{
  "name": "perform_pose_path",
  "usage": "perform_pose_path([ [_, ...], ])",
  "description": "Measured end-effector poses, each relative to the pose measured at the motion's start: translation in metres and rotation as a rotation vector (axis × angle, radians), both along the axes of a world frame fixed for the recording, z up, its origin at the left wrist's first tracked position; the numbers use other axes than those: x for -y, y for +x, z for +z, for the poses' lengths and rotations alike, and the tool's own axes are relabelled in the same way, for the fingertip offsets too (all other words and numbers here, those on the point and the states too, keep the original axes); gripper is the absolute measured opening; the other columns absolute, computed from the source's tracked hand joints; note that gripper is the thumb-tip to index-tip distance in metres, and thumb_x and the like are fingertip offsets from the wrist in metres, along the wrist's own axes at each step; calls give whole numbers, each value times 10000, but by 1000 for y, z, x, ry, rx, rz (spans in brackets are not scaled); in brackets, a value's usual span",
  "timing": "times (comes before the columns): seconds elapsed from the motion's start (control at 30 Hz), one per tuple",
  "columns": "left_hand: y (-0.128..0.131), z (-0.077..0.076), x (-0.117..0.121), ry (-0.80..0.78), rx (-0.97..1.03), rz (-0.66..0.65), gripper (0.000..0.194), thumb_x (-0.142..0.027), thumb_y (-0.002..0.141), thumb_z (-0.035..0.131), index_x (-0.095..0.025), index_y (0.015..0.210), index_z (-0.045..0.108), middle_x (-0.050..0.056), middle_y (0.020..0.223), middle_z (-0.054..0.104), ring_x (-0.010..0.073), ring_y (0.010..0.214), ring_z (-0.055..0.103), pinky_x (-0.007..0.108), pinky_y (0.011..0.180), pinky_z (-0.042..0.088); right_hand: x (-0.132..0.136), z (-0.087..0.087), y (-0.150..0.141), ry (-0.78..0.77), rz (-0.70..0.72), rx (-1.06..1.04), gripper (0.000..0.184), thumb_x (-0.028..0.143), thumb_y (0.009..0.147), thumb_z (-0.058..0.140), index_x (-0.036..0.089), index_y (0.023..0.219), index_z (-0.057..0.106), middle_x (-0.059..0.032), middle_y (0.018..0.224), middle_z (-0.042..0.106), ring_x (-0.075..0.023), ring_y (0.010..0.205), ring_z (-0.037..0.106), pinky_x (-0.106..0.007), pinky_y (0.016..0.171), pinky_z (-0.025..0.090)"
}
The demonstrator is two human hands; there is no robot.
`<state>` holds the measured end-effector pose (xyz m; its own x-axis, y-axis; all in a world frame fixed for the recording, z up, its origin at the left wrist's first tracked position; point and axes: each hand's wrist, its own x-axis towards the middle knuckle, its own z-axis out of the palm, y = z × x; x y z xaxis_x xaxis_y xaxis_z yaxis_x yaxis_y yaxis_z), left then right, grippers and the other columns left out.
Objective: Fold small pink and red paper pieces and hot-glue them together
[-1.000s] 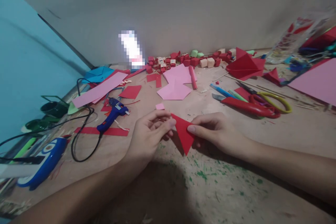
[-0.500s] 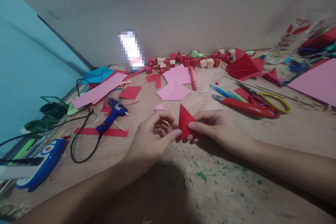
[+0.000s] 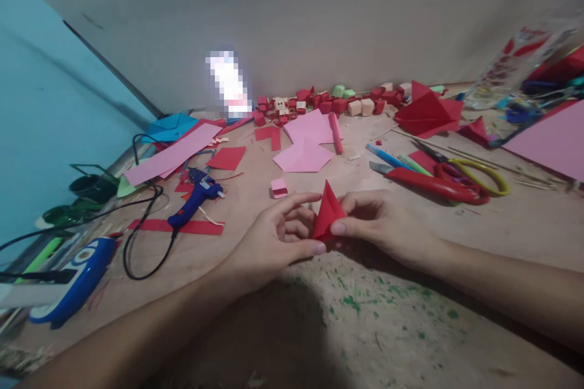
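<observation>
A folded red paper piece (image 3: 327,217), shaped like a pointed triangle, is held just above the table in front of me. My right hand (image 3: 376,222) pinches its right side, thumb on the near face and fingers behind. My left hand (image 3: 278,234) curves around the left side with thumb and index finger apart. Its index fingertip is by the upper left edge and its thumb by the lower corner; whether they touch the paper I cannot tell. A small folded pink paper (image 3: 278,188) lies beyond my left hand.
A blue glue gun (image 3: 196,197) with a black cord lies left, by a red strip (image 3: 146,227) and a blue-and-white tool (image 3: 77,279). Scissors (image 3: 474,173) and a red-handled cutter (image 3: 424,185) lie right. Several small paper blocks (image 3: 337,107) line the wall near pink sheets (image 3: 303,158).
The red paper has been turned so its point faces up, and its fold has opened slightly. My left thumb and index finger, pinching its upper corner earlier, have spread apart around it.
</observation>
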<state>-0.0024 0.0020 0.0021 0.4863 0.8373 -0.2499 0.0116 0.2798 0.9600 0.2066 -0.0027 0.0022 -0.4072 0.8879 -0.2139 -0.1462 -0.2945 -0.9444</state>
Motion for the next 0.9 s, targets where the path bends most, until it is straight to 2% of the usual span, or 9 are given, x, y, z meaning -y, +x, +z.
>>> perform_pose_path([
  [0.13,-4,-1,-4,-95,119,-9,665,-173,741,818,-161,1347,544,98,1117,671,181,864,685,298,745,554,0,3,2,22,30,5,286,334,761,850,149,650,663,-43,712,736,-142,663,657,-240,613,463],
  [0.27,-6,-3,-5,-129,169,-17,538,-204,797,792,-163,1299,603,96,1073,722,170,793,711,276,710,566,-1,3,4,37,60,61,293,381,801,806,145,678,684,-45,723,711,-136,652,609,-251,601,431],
  [0.43,-5,-5,-7,-61,159,71,291,-235,874,714,-125,1143,702,96,1043,763,139,799,701,226,729,552,-3,6,8,92,110,178,332,404,779,792,162,615,635,-21,712,646,-140,663,548,-274,625,420],
  [0.5,-5,-4,-7,-23,133,114,278,-236,847,754,-120,1097,715,87,1023,773,153,841,711,240,786,558,-3,7,9,92,152,190,357,402,769,798,171,588,595,-19,708,637,-150,670,552,-280,621,426],
  [0.57,-5,-1,-6,7,72,141,278,-238,800,804,-106,1034,731,81,962,782,157,806,713,241,760,565,-2,6,8,85,149,164,379,392,771,805,174,578,562,-9,681,615,-139,646,541,-270,594,419],
  [0.67,-5,2,-5,28,2,170,269,-257,766,831,-100,968,744,59,834,778,139,657,690,223,616,555,-1,2,4,37,47,31,313,359,794,806,180,682,574,12,683,613,-112,590,534,-244,546,406],
  [0.73,-4,3,-5,49,12,198,258,-243,752,840,-106,949,746,49,832,779,136,667,700,216,626,563,0,1,1,-6,-5,-49,225,331,810,798,198,855,622,15,744,656,-108,576,564,-235,534,423],
  [0.8,-3,3,-4,56,28,211,261,-213,732,853,-115,951,750,41,863,785,133,720,716,204,670,572,0,1,-1,-33,-6,-39,248,296,809,797,203,985,649,4,798,689,-110,587,595,-230,541,451],
  [0.9,-2,0,-4,65,48,198,229,-204,753,837,-133,956,759,24,882,786,115,733,714,182,674,566,-1,4,-2,-48,24,59,196,267,821,770,170,968,685,-11,789,699,-101,584,601,-211,531,454],
])
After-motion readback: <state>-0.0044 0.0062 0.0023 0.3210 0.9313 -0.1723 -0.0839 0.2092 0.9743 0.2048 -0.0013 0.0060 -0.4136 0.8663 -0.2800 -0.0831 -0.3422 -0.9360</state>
